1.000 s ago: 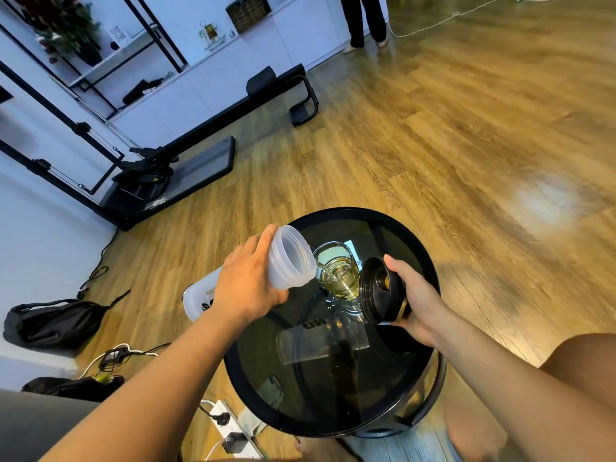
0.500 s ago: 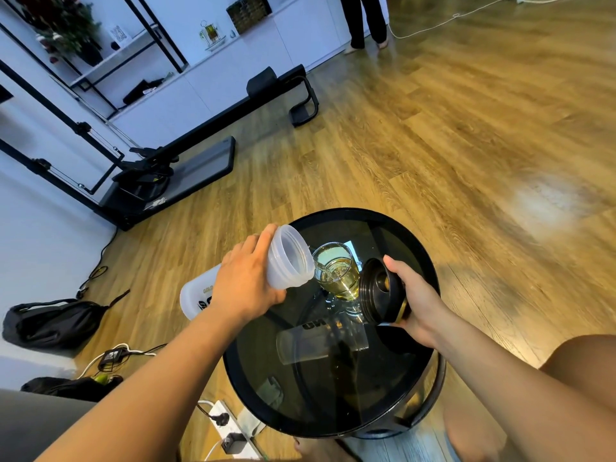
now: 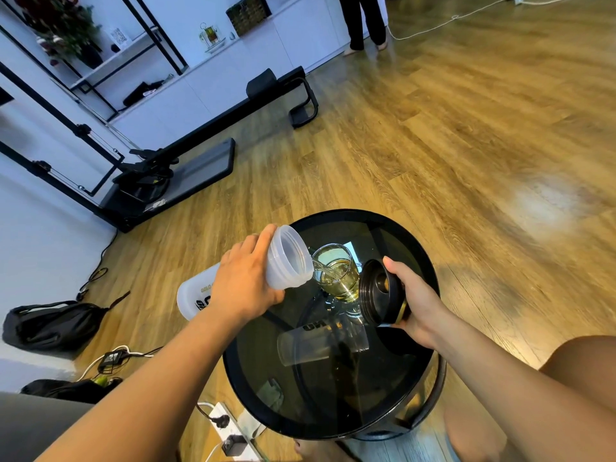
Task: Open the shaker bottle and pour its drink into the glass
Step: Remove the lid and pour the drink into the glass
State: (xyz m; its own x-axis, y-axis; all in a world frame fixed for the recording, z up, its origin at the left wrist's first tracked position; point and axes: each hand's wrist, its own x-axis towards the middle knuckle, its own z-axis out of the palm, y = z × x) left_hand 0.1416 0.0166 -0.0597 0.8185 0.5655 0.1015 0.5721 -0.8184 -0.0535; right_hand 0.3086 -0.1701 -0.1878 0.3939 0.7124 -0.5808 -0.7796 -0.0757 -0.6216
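1. The counter is a round one with a dark glass top and a black rim, standing on a wood plank floor.
2. Beyond it, a black exercise machine lies along a white wall, near a low white cabinet and black-framed shelves holding a plant. A standing person's legs show at the far end of the room.
3. On the floor to the left lie a black bag, cables and a white power strip.
4. The left hand has its fingers wrapped around the translucent shaker bottle, tipped with its open mouth over the glass.
5. The glass stands near the far edge of the counter, holding pale yellow drink; a thin stream runs from the bottle's lip into it.
6. The right hand holds the black lid just right of the glass, fingers closed on it.
7. Compared with a second ago, the bottle's base is raised higher and liquid is now visibly flowing; the lid and glass have stayed where they were.
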